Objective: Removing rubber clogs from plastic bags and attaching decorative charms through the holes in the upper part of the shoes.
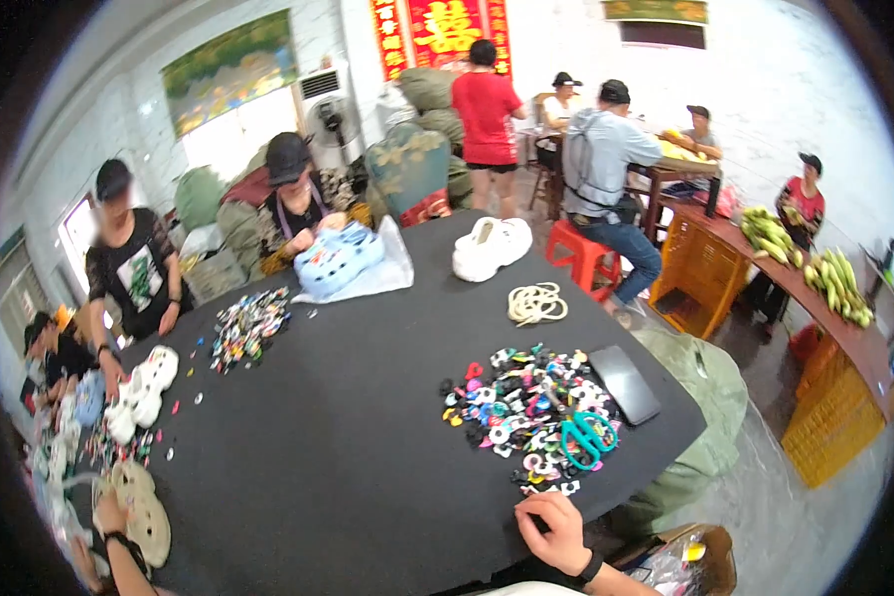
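Hands apart: your right hand (556, 533), loosely curled and empty, rests just below the charm pile (531, 412); your left hand (109, 515) grips a beige clog (141, 512) at lower left.

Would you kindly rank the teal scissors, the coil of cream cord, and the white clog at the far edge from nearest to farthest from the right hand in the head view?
From the right hand at the table's near edge:
1. Teal scissors, just beyond it on the pile of small charms.
2. Coil of cream cord, mid-table, farther back.
3. White clog, at the table's far edge.
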The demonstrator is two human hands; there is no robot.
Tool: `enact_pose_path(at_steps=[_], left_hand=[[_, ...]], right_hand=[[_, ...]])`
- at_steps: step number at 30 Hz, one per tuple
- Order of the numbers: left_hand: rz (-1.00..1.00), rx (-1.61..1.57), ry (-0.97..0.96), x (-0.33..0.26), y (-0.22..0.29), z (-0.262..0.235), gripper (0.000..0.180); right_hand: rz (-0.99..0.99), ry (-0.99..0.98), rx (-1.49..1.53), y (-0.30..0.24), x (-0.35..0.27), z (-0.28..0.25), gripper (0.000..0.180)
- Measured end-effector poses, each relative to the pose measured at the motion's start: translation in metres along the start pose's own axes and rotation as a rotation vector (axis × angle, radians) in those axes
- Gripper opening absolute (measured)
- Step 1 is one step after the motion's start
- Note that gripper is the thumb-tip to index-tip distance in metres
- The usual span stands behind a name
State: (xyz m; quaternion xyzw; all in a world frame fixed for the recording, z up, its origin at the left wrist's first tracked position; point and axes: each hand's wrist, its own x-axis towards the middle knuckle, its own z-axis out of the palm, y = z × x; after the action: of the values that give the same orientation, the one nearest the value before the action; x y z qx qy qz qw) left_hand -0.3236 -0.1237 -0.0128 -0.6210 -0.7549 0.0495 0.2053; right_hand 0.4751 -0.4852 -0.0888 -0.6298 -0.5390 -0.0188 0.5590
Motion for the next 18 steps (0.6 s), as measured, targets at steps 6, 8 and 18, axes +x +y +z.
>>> enact_pose_path(at_steps=[6, 8, 18], left_hand=[[0.181, -0.661, 0.159, -0.106, 0.200, -0.093, 0.055], [0.491, -0.764, 0.114, -0.171, 0.262, -0.144, 0.048], [0.701, -0.621, -0.132, -0.343, 0.435, -0.210, 0.045]], right_hand=[[-0.073, -0.058, 0.209, 0.010, -0.005, -0.011, 0.015], [-0.079, -0.066, 0.320, 0.014, -0.005, -0.018, 0.015], [-0.083, -0.295, 0.704, 0.039, -0.021, -0.087, 0.010]])
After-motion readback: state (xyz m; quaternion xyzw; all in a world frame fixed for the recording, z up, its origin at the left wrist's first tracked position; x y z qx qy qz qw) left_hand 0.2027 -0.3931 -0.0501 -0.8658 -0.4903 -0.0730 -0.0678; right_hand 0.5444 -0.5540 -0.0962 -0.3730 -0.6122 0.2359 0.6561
